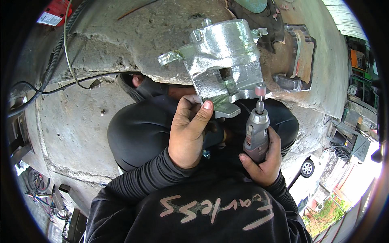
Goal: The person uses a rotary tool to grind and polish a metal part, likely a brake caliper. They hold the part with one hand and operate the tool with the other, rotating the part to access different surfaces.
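A shiny silver brake caliper is held up in front of me. My left hand grips its lower left corner, thumb on the near face and fingers behind, partly hidden. In my right hand is a grey rotary tool, fingers wrapped round its body. The tool points upward, and its pinkish cylindrical grinding bit is at the caliper's lower right edge. Whether bit and metal touch I cannot tell. A square opening shows in the caliper's middle, and a curved cutout lies left of the bit.
On the concrete floor to the right lies a dark metal bracket. A dark cloth is at the top. Hose and cable run along the left, near a red package. My bent knees flank the work.
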{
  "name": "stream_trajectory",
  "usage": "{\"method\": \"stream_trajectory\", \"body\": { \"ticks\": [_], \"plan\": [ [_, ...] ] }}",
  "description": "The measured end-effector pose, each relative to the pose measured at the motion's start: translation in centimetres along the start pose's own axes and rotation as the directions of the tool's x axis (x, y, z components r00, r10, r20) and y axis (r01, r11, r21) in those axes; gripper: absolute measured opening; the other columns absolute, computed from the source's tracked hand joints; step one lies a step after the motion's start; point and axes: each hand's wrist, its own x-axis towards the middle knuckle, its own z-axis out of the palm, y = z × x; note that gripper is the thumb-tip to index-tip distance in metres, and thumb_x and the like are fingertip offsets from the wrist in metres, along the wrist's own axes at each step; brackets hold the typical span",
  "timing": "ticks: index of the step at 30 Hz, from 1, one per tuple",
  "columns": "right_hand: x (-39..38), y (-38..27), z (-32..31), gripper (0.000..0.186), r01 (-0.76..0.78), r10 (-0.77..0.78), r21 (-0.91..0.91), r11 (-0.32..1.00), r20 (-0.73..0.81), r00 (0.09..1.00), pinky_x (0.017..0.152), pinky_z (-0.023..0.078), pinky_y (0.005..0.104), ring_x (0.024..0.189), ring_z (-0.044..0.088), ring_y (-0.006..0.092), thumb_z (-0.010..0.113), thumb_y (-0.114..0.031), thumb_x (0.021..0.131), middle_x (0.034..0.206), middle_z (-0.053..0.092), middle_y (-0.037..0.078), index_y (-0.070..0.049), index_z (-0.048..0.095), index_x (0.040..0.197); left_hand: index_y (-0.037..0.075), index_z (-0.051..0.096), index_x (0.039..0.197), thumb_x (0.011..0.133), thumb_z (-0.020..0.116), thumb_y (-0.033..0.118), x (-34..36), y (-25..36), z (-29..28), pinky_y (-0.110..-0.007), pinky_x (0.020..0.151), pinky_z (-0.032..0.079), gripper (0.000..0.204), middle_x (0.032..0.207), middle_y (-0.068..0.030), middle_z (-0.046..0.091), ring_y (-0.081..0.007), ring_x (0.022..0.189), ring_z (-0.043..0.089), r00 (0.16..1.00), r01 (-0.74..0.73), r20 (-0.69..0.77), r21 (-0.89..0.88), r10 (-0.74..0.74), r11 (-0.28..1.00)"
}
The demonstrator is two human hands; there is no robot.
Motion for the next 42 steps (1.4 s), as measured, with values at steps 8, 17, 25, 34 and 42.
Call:
{"method": "stream_trajectory", "body": {
  "ticks": [8,17,25,34,42],
  "plan": [
    [0.7,-0.1,0.1,0.075,-0.011,0.010,0.005,1.000,0.032,0.999,0.089,0.051,0.0402,0.103,0.063,0.0371,0.080,-0.023,0.076,0.114,0.058,0.024,0.007,0.041,0.132,0.006,0.047,0.126,0.100,0.053,0.026,0.1,0.0,0.3,-0.030,0.072,0.044,0.033,0.114,-0.0065,0.063,-0.0162,0.091,0.061,0.999,-0.006,-0.039,-0.028,0.005,1.000],
    [1.2,0.5,0.2,0.074,0.007,-0.003,-0.125,0.992,0.027,1.000,0.082,0.053,0.0431,0.092,0.062,0.0420,0.081,-0.027,0.073,0.110,0.058,0.025,0.005,0.044,0.128,0.005,0.047,0.129,0.098,0.056,0.029,-0.1,0.0,0.3,-0.032,0.074,0.044,0.040,0.115,-0.0093,0.063,-0.0205,0.091,0.061,0.998,-0.017,-0.053,-0.012,0.016,1.000],
    [1.9,1.2,-2.6,0.077,0.008,-0.022,0.083,0.996,0.173,0.985,0.092,0.049,0.0404,0.100,0.063,0.0377,0.084,-0.023,0.069,0.115,0.060,0.022,0.005,0.046,0.130,0.003,0.046,0.128,0.099,0.052,0.032,0.1,0.4,0.5,-0.033,0.072,0.046,0.041,0.105,-0.0160,0.065,-0.0252,0.086,0.064,0.997,0.018,-0.082,0.093,-0.011,0.995],
    [1.3,3.9,-5.7,0.090,-0.409,0.125,0.719,0.562,0.415,0.901,0.082,0.051,0.0335,0.090,0.064,0.0232,0.087,-0.035,0.064,0.104,0.063,0.017,0.008,0.043,0.129,0.002,0.048,0.119,0.101,0.048,0.022,1.0,0.5,1.6,-0.029,0.061,0.049,0.027,0.089,-0.0145,0.067,-0.0215,0.070,0.066,0.984,-0.155,-0.049,0.232,0.170,0.960],
    [5.4,3.7,-12.1,0.075,0.022,-0.126,0.276,0.961,0.362,0.924,0.091,0.047,0.0344,0.101,0.063,0.0233,0.085,-0.023,0.068,0.112,0.063,0.016,0.004,0.050,0.128,0.001,0.053,0.106,0.099,0.054,0.021,1.0,2.7,0.8,-0.023,0.049,0.045,0.021,0.081,-0.0083,0.065,-0.0124,0.055,0.058,0.941,-0.208,-0.211,0.252,0.263,0.945]
  ]
}}
